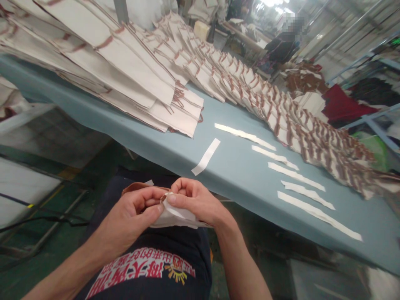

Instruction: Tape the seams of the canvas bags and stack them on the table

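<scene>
Head view: I'm looking down at both hands meeting low over the lap, just off the near edge of the counter (pixel 237 166).
Thing in hand: a small white cloth piece (pixel 178 217) with a brown strap (pixel 137 187) poking out behind it, held between the two hands and off the counter.
Left hand (pixel 131 216): closed into a pinch, thumb and forefinger tips on the left end of the cloth piece, the other fingers curled under.
Right hand (pixel 195 202): also closed, thumb pressed flat on top of the cloth piece, fingers tucked behind it.
Arm pose: both forearms come in from the bottom of the frame and angle toward each other, wrists bent inward, knuckles nearly touching.
Risk, my guess: only fingertips have the cloth, so if either pinch loosens, the loose fold could slide off toward the floor, since there's nothing under it but the lap.
Other risk: the strap looks free, so I reckon it could snag a finger and twist the piece.
On the counter: white strips (pixel 295 176) laid side by side to the right, one lone strip (pixel 206 156) nearer the hands.
Further back: fanned stacks of cream bags (pixel 109 62) with brown handles running along the far side.
Background: another person (pixel 283 46) stands well apart at the far end.
</scene>
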